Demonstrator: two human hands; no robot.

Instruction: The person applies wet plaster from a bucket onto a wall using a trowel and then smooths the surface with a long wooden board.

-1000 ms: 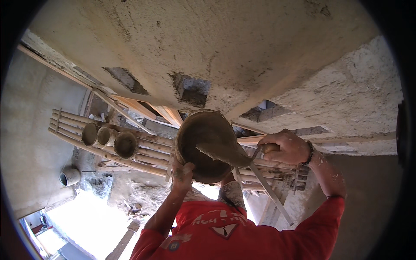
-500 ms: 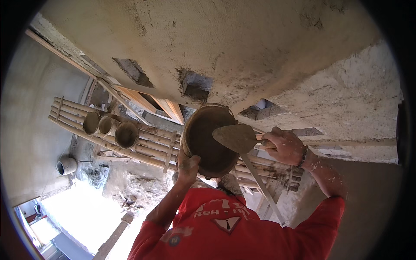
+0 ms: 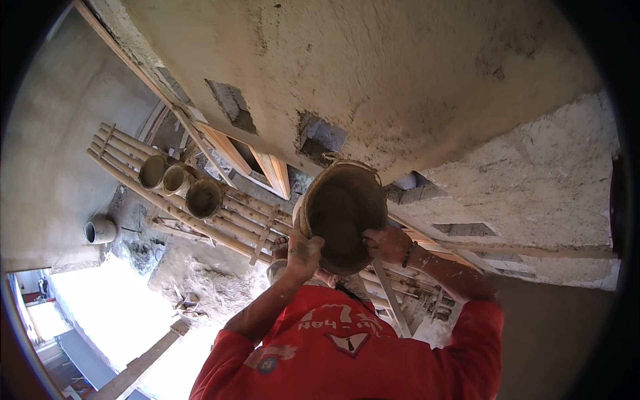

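Note:
A round mortar-crusted bucket [image 3: 308, 200] is tilted so that its dark inside faces up towards me. My left hand [image 3: 305, 257] is closed on its near left rim, thumb over the edge. At the right rim, my right hand [image 3: 389, 245] is closed with its fingers reaching into the mouth. The trowel seen in that hand a moment earlier is hard to make out now; its blade seems to be down in the shadowed bucket. How much mortar lies inside cannot be told.
A rough plastered wall [image 3: 427, 87] with square recesses [image 3: 323, 138] rises before me. Below, a platform of bamboo poles [image 3: 175, 215] carries three buckets [image 3: 204, 199]. A wooden frame [image 3: 280, 175] leans behind it; another bucket [image 3: 100, 231] stands by the left wall.
My right hand has moved left and down to the bucket's rim, and the trowel blade has dropped from sight. The bucket has shifted slightly right in view; my left hand keeps its hold.

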